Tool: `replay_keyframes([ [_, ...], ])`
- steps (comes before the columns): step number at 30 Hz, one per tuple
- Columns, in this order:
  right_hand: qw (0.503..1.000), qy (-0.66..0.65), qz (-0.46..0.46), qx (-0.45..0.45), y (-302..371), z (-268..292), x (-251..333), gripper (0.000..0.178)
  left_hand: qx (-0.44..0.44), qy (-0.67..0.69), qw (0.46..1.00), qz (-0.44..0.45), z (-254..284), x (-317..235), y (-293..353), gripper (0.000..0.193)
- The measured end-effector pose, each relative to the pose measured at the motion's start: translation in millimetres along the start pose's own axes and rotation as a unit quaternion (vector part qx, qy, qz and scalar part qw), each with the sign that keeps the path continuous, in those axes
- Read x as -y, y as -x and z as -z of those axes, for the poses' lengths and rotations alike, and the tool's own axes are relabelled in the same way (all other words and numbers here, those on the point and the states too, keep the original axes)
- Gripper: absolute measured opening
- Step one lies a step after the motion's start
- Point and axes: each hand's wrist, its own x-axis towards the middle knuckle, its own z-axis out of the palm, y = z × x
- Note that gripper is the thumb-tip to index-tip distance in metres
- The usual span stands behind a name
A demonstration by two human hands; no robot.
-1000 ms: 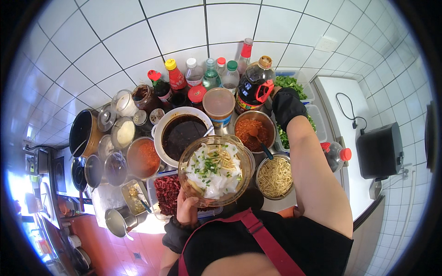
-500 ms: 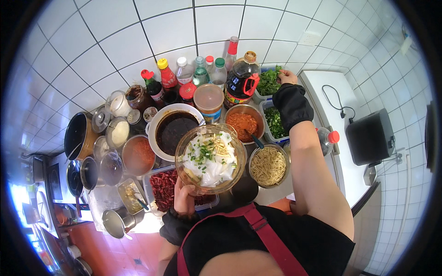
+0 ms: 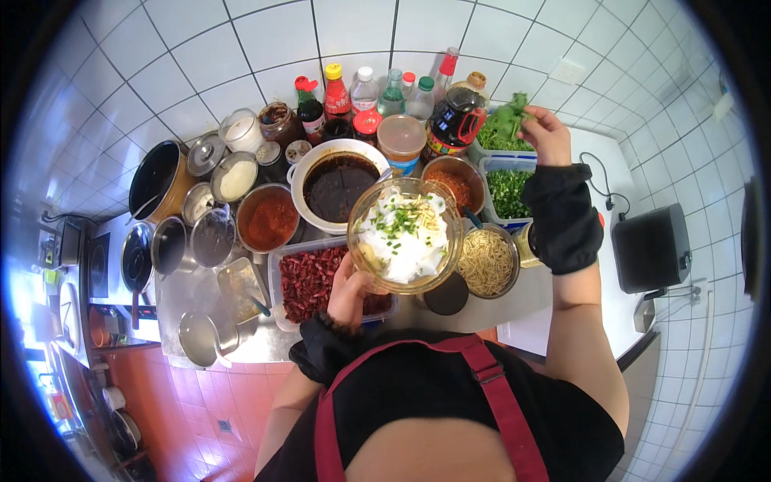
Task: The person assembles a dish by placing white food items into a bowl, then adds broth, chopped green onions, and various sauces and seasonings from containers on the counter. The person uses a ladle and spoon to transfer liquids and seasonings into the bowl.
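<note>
My left hand (image 3: pixel 348 293) grips a clear glass bowl (image 3: pixel 455 241) by its near left side, fingers under and thumb at the rim. White slippery noodle pieces (image 3: pixel 393 249) fill the bowl, topped with chopped scallion and pale yellow strips. Between the pinched fingertips of my right hand (image 3: pixel 550 138) is a bunch of leafy green cilantro (image 3: pixel 511 117), held up above a plastic tub of greens (image 3: pixel 490 149). Nearer me, beside my right sleeve, stands a tub of chopped scallion (image 3: pixel 507 193).
Behind the bowl sit a white pot of dark sauce (image 3: pixel 300 173) and a bowl of red chili paste (image 3: pixel 454 181). Pale strips (image 3: pixel 486 261) fill a metal bowl at right; dark red pieces (image 3: pixel 309 281) lie in a tub at left. Bottles (image 3: pixel 337 92) line the wall.
My right hand has come up out of the greens tub with cilantro in its fingers. The left hand still holds the bowl. The whole view has shifted.
</note>
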Motion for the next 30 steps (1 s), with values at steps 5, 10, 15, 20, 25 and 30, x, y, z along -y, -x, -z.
replay_keyframes([
  [5, 0.982, 0.056, 0.020, 0.178, 79.8, -64.6, 25.4, 0.019, 0.016, -0.002, 1.000, 0.016, -4.9, -0.1, 8.6, 0.054],
  [10, 0.858, 0.298, 0.241, 0.343, 117.0, -99.4, 29.0, 0.018, 0.035, -0.007, 0.999, 0.016, -4.2, 0.0, 19.4, 0.052],
  [15, 0.763, 0.394, 0.252, 0.446, 127.2, -104.0, 36.2, 0.031, 0.014, -0.008, 1.000, 0.008, -4.2, -4.7, 35.6, 0.049],
  [20, 0.816, 0.353, 0.224, 0.400, 147.0, -124.8, 47.5, 0.018, 0.017, -0.015, 1.000, 0.004, 3.1, -9.0, 48.5, 0.050],
  [25, 0.729, 0.423, 0.324, 0.430, 164.0, -142.7, 40.6, 0.010, 0.025, -0.009, 1.000, -0.015, 18.2, -13.8, 65.2, 0.052],
  [30, 0.763, 0.369, 0.332, 0.414, 172.9, -142.9, 56.0, 0.015, 0.019, -0.027, 0.999, -0.009, 34.8, -29.0, 83.9, 0.055],
])
